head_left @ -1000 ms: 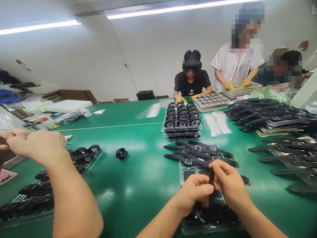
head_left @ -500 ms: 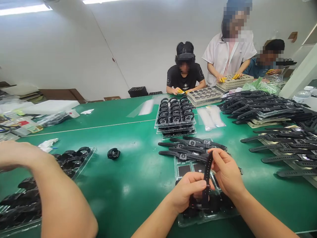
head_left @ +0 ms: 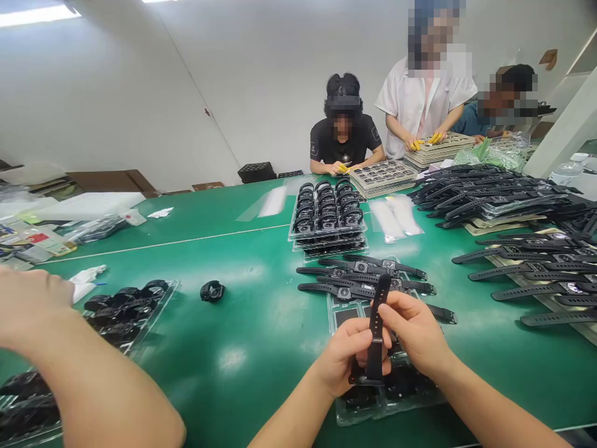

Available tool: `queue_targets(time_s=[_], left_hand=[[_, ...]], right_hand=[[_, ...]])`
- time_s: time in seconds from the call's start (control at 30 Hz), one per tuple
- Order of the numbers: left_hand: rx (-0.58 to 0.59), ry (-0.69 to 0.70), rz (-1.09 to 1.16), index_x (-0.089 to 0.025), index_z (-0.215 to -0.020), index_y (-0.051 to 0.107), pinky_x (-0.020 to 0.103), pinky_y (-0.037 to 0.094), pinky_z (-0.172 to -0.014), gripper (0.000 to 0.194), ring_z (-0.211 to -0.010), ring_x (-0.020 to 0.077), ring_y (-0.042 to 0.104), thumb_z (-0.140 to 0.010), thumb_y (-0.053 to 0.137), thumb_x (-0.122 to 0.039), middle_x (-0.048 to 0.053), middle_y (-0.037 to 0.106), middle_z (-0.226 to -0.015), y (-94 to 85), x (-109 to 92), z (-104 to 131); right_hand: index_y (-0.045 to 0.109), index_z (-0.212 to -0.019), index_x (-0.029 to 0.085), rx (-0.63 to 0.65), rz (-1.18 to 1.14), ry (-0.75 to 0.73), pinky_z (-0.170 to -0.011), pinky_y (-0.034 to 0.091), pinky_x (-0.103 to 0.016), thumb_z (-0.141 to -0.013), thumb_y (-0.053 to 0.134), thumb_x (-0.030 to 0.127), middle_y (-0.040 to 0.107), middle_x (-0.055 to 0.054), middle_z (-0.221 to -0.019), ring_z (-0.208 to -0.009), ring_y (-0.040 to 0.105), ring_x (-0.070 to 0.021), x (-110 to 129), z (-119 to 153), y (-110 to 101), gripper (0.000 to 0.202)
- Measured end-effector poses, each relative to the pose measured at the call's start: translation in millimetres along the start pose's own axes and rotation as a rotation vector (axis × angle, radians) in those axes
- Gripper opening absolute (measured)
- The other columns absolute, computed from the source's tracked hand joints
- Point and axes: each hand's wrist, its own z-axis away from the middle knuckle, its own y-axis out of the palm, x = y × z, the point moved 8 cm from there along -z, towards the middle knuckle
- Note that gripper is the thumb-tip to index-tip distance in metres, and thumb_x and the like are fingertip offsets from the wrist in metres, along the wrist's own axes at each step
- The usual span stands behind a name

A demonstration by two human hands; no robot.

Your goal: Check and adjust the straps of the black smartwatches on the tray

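Note:
Between my two hands is a black smartwatch (head_left: 375, 348), its strap looped and pointing up. My left hand (head_left: 347, 351) is closed around the watch at the strap's buckle. The fingers of my right hand (head_left: 410, 326) pinch the strap from the other side, below its free tip. Under my hands lies a clear plastic tray (head_left: 347, 410) with black watches in its front compartments. Several flat, unlooped watches (head_left: 345, 292) lie across the tray's far end.
Looped watches fill a stacked tray (head_left: 326, 233) ahead. One looped watch (head_left: 212, 290) sits alone on the green table (head_left: 252, 348). Flat watches (head_left: 532, 274) pile up at right. A neighbour's arm (head_left: 93, 367) reaches over a watch tray (head_left: 153, 330) at left. Co-workers sit and stand opposite.
The watch strap has shifted slightly left and stands more upright. My right hand has come down along it, nearer my left hand. The neighbour's arm at left has moved a little.

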Motion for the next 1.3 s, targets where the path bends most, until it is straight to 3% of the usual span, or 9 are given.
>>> queue_targets(time_s=[0.3,0.4,0.6,0.73,0.83,0.93,1.07,1.2,1.3], left_hand=[[0.03,0.002,-0.079,-0.012,-0.081,0.07,0.023,0.032,-0.051,0.044,-0.045,0.0055,0.025,-0.071,0.083,-0.052,-0.009,0.035,-0.05,-3.5,0.9,1.0],[-0.023,0.042,-0.243,-0.012,-0.083,0.07,0.023,0.031,-0.051,0.05,-0.048,0.0073,0.035,-0.071,0.08,-0.06,-0.004,0.045,-0.055,-4.1,-4.2,3.0],[-0.341,0.379,-0.985,-0.017,-0.106,0.072,0.026,0.047,-0.069,0.025,-0.076,0.0167,0.06,-0.094,0.064,-0.037,0.005,0.071,-0.089,-2.7,-43.6,17.6],[-0.356,0.689,-1.289,-0.02,-0.121,0.064,0.03,0.054,-0.077,0.025,-0.087,0.0204,0.068,-0.097,0.056,-0.023,0.006,0.075,-0.101,5.9,-55.5,26.8],[-0.328,0.836,-1.478,-0.021,-0.124,0.06,0.03,0.055,-0.073,0.027,-0.082,0.0203,0.068,-0.099,0.052,-0.018,0.005,0.075,-0.097,12.1,-53.9,29.9],[-0.326,0.908,-1.576,-0.021,-0.123,0.057,0.03,0.055,-0.068,0.024,-0.076,0.0201,0.065,-0.1,0.051,-0.018,0.006,0.074,-0.094,17.8,-53.9,31.7],[-0.347,0.963,-1.591,-0.021,-0.121,0.056,0.03,0.054,-0.067,0.022,-0.073,0.0188,0.062,-0.1,0.053,-0.018,0.005,0.074,-0.091,22.7,-54.6,33.3],[-0.332,1.187,-1.477,-0.023,-0.134,0.047,0.03,0.053,-0.066,0.038,-0.069,0.0167,0.06,-0.098,0.056,-0.013,0.003,0.071,-0.087,29.3,-48.0,43.7],[-0.289,1.275,-1.472,-0.024,-0.129,0.052,0.029,0.051,-0.061,0.039,-0.064,0.016,0.056,-0.095,0.057,-0.006,0.001,0.068,-0.077,27.7,-49.5,48.4]], right_hand=[[0.069,-0.077,0.018,0.003,-0.047,0.002,-0.046,0.042,-0.02,-0.084,0.076,0.057,0.056,0.004,-0.048,-0.046,0.049,-0.01,0.2,2.6,3.9,0.04],[0.068,-0.078,0.02,0.0,0.001,-0.011,-0.047,0.042,-0.023,-0.088,0.072,0.056,0.052,0.005,-0.051,-0.046,0.046,-0.0105,0.6,2.1,1.6,0.038],[0.068,-0.108,0.026,-0.023,0.386,-0.332,-0.072,0.047,-0.03,-0.091,0.069,0.047,0.056,-0.001,-0.089,-0.077,0.054,-0.0176,22.9,7.7,-6.3,0.026],[0.061,-0.107,0.026,0.093,0.459,-0.241,-0.07,0.047,-0.029,-0.099,0.059,0.037,0.056,0.0,-0.085,-0.077,0.054,-0.018,13.3,8.2,3.7,0.014],[0.059,-0.101,0.026,0.114,0.448,-0.226,-0.072,0.047,-0.029,-0.099,0.058,0.034,0.06,0.0,-0.087,-0.078,0.055,-0.0178,11.7,8.0,7.9,0.008],[0.061,-0.098,0.025,0.06,0.412,-0.195,-0.071,0.047,-0.028,-0.1,0.059,0.038,0.061,0.0,-0.086,-0.078,0.055,-0.0173,7.7,6.5,4.1,0.013],[0.065,-0.095,0.023,-0.033,0.152,-0.095,-0.064,0.049,-0.027,-0.099,0.06,0.05,0.064,-0.001,-0.082,-0.07,0.055,-0.0159,-6.0,4.5,-3.4,0.027],[0.067,-0.088,0.021,-0.072,-0.055,-0.039,-0.062,0.051,-0.026,-0.09,0.07,0.056,0.065,0.0,-0.077,-0.066,0.056,-0.0143,-17.7,2.9,-3.4,0.035],[0.066,-0.083,0.021,-0.084,-0.148,-0.005,-0.06,0.049,-0.024,-0.087,0.074,0.057,0.061,0.002,-0.069,-0.062,0.054,-0.0131,-24.6,2.9,-1.5,0.037]])
